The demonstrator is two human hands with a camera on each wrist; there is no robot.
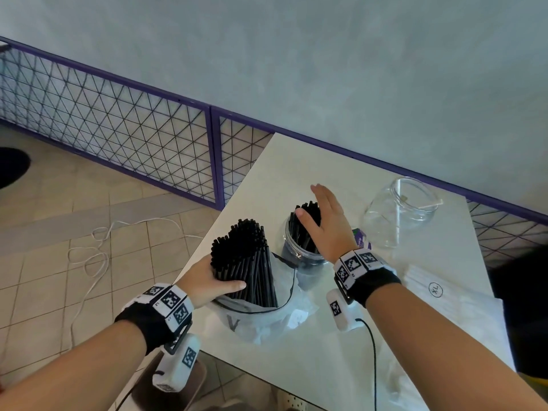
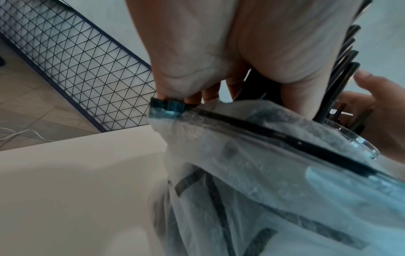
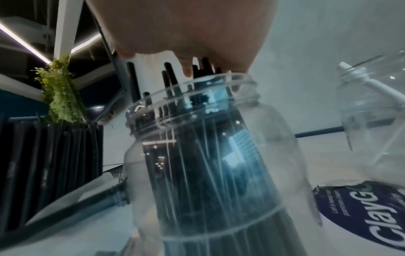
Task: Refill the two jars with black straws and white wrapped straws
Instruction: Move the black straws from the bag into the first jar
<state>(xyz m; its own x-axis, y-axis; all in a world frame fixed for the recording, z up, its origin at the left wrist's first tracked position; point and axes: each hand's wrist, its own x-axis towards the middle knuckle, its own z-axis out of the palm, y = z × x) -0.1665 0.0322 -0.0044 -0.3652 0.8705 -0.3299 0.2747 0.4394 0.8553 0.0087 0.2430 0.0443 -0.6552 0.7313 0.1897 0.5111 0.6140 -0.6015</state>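
My left hand [image 1: 207,281] grips a thick bundle of black straws [image 1: 244,256] that stands in an open clear plastic bag [image 1: 267,318] on the white table [image 1: 296,167]. In the left wrist view the left hand's fingers [image 2: 210,93] curl round the bundle above the bag's black zip strip [image 2: 263,131]. To the right stands a clear jar [image 1: 292,253] holding black straws [image 3: 197,173]. My right hand [image 1: 324,221] lies flat with straight fingers on the tops of those straws. A second clear jar [image 1: 400,212] at the back right holds one white wrapped straw [image 3: 372,86].
A pack of white wrapped straws [image 1: 439,289] lies on the table at the right. A purple printed label [image 3: 372,216] lies beside the jars. A purple-framed wire fence [image 1: 118,123] runs along the wall. A white cable [image 1: 95,256] lies on the tiled floor left of the table.
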